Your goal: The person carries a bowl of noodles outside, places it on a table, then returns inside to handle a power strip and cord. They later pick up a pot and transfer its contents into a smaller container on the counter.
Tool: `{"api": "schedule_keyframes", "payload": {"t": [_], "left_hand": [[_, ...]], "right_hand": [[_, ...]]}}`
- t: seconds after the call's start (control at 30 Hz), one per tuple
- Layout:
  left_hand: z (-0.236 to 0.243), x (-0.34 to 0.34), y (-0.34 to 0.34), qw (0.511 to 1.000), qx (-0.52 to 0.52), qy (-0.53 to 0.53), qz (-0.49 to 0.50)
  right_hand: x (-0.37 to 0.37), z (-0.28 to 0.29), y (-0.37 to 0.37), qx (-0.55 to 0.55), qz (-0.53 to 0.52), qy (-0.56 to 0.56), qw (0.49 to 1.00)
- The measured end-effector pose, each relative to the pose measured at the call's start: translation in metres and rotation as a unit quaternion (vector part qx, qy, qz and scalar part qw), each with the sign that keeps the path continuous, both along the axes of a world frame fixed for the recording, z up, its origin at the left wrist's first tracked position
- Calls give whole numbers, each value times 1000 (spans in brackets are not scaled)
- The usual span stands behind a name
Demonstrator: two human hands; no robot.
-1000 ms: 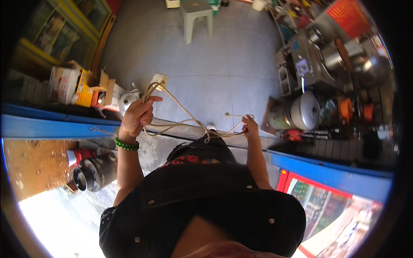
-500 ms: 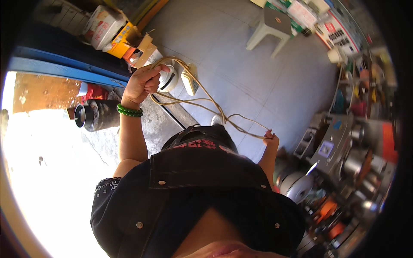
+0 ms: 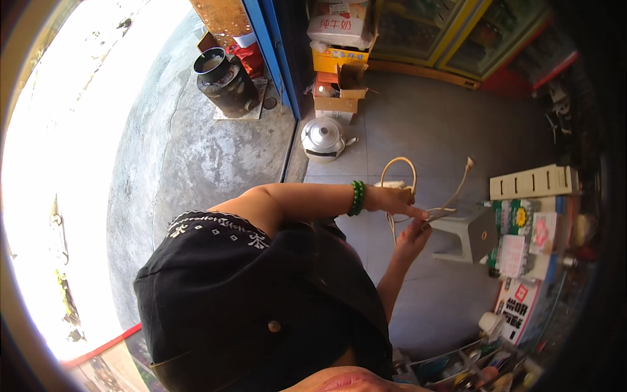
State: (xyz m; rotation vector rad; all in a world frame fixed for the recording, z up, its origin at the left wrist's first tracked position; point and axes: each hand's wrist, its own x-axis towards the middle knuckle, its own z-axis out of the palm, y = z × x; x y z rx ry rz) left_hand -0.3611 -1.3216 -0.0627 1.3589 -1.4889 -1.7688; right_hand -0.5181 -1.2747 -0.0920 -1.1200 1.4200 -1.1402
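A beige electrical cord (image 3: 415, 175) is gathered in loops between my two hands, in front of my body. My left hand (image 3: 390, 200), below a green bead bracelet (image 3: 356, 198), is closed around the loops, its index finger reaching toward the other hand. Right beside it, my right hand (image 3: 411, 239) pinches the cord, fingertips almost touching the left ones. One end with a plug (image 3: 470, 163) sticks up to the right of the hands. Part of a whitish block shows behind my left hand, mostly hidden.
A silver kettle (image 3: 322, 138) stands on the floor by stacked cartons (image 3: 339, 60). Beyond the blue door frame (image 3: 270, 52) is a dark round stove (image 3: 230, 85). A grey stool (image 3: 467, 234) stands right of my hands, near boxes (image 3: 516, 255) and a beige crate (image 3: 532, 183).
My view has turned to the right. My hands, wide apart before with the cord stretched between them, have come together, and the cord is bunched in smaller loops.
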Motion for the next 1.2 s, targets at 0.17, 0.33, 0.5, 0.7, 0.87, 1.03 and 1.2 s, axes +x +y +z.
{"api": "schedule_keyframes", "payload": {"t": [0.17, 0.33, 0.5, 0.7, 0.87, 1.03, 1.2], "left_hand": [[-25, -4, -84, 982, 33, 177, 48], [-20, 18, -180, 944, 90, 276, 158], [2, 30, -266, 968, 59, 198, 139], [-6, 9, -364, 979, -132, -10, 153], [-20, -13, -487, 967, -196, -131, 100], [37, -48, -595, 961, -183, -198, 54], [94, -95, -691, 981, -98, -167, 23]], "right_hand": [[25, 12, -58, -66, 209, 191, 957], [-44, 1, -142, -162, 215, 273, 923], [-158, -74, -187, 243, 74, 248, 935], [-197, -111, -220, 369, 67, -13, 927], [-229, -59, -321, 268, 21, -113, 957], [-292, -44, -505, 162, 5, 4, 987], [-317, 7, -674, 44, 87, -10, 995]]}}
